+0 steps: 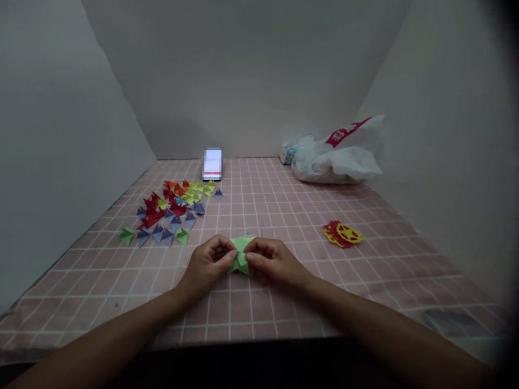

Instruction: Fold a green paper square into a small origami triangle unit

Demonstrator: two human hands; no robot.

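A small folded piece of green paper sits between both my hands, just above the pink checked table cover. My left hand pinches its left side with curled fingers. My right hand pinches its right side, thumb and fingers pressed together on the fold. Part of the paper is hidden under my fingers.
Several folded paper pieces in red, orange, yellow, green and blue-grey lie scattered at the left. A phone stands at the back wall. A white plastic bag lies back right. A red and yellow paper cut-out lies at the right.
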